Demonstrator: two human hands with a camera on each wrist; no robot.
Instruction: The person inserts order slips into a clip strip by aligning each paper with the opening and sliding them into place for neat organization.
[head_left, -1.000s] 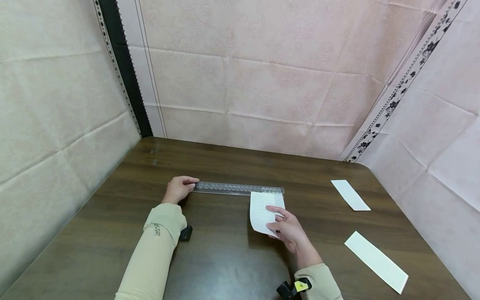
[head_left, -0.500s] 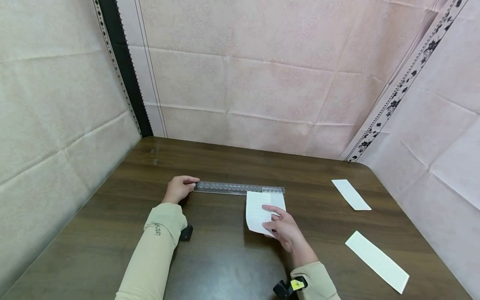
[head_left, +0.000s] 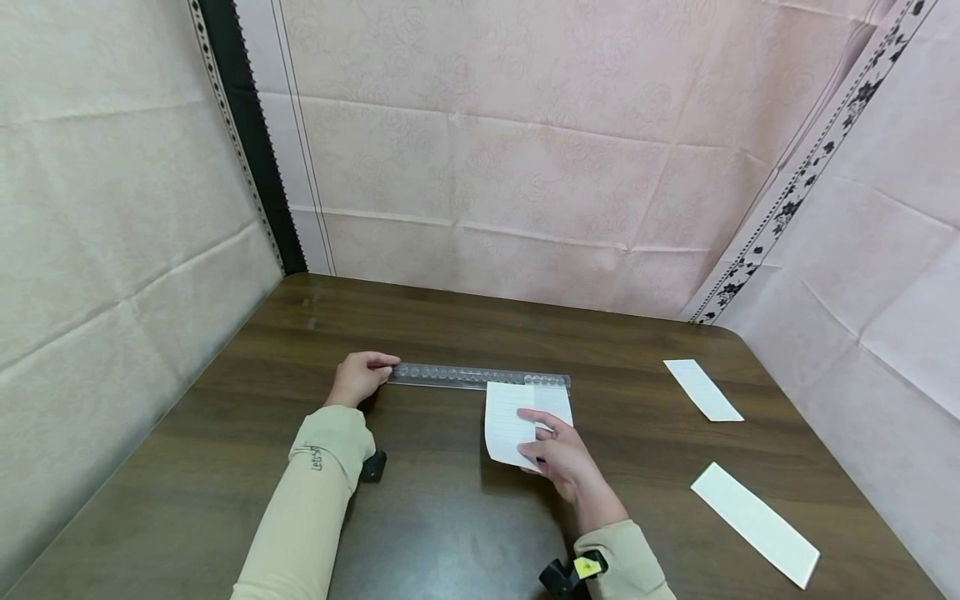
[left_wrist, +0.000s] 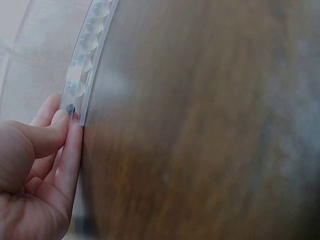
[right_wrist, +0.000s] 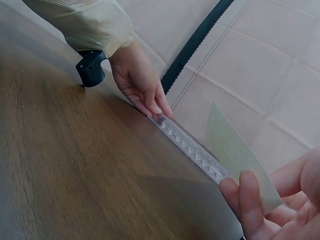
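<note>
A clear plastic ruler [head_left: 450, 376] with a row of rounded shapes lies across the middle of the table. My left hand [head_left: 357, 377] pinches its left end between thumb and fingers, as the left wrist view shows close up [left_wrist: 72, 85]. In my right hand [head_left: 562, 454] is a small white sheet of faintly lined paper [head_left: 506, 425], gripped between thumb and fingers. The sheet's far edge overlaps the ruler's right part in the head view; whether they touch I cannot tell. The right wrist view shows the paper [right_wrist: 237, 155] raised and tilted beside the ruler.
Two white paper strips lie on the right of the table: a shorter one [head_left: 702, 390] farther back and a longer one [head_left: 755, 525] nearer. The brown wooden table [head_left: 420, 533] ends against pale cloth walls [head_left: 487, 167] at the back and sides.
My right hand has slid the paper a little to the left along the ruler. The left hand and the ruler have hardly moved.
</note>
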